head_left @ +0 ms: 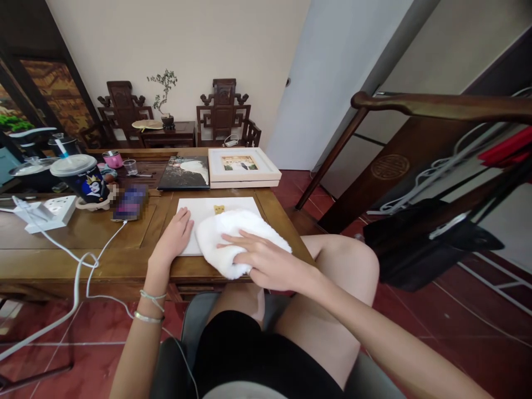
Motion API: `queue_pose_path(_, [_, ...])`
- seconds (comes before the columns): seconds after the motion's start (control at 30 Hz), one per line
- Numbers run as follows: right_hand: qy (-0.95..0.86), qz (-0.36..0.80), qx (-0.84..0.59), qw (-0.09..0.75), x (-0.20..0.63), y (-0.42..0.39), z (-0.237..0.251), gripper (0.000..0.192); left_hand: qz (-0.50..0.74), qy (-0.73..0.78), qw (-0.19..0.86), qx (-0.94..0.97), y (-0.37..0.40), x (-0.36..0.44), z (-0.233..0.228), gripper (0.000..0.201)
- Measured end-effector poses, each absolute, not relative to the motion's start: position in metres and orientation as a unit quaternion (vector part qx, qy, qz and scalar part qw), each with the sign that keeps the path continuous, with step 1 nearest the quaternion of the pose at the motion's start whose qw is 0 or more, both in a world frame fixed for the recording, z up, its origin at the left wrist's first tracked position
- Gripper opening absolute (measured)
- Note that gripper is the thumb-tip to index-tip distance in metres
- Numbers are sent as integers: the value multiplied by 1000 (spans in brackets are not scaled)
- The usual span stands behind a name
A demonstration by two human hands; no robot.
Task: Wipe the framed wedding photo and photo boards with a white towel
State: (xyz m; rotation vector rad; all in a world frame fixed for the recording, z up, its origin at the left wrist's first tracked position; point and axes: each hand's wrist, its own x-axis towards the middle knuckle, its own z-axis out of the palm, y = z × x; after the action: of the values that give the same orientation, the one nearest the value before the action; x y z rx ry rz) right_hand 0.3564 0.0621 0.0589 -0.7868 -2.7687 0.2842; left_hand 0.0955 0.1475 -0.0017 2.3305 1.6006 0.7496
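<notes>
While the right hand [266, 260] presses the towel [233, 235] and the left hand [174, 235] lies flat (both grips apart), the white board [199, 213] could slip off the bench [124, 260].

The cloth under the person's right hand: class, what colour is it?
White. The fluffy cloth shows best in the head view, under the right hand.

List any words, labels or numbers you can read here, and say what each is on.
No text can be read.
Dark cup: a cartoon figure, no legible words.
Phone: screen blurred.
White board under the towel: a small gold mark, too small to read.
Chair back: a round carved emblem, not readable.
</notes>
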Motion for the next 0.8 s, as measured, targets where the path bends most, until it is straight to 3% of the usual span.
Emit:
queue_pose_path(0.17, [-909, 87, -375, 161, 350, 106, 49, 48, 254, 539, 96, 797, 151, 92, -8, 50])
queue_pose_path(0.33, [-879, 154, -400, 208, 303, 171, 58, 50, 265, 536, 98, 795, 151, 92, -8, 49])
queue_pose_path(0.53, [-905, 151, -361, 164, 244, 204, 66, 44, 287, 508, 90, 807, 147, 95, 1, 46])
queue_pose_path(0.8, [-869, 136, -448, 159, 307, 209, 66, 47, 261, 540, 98, 794, 150, 91, -8, 50])
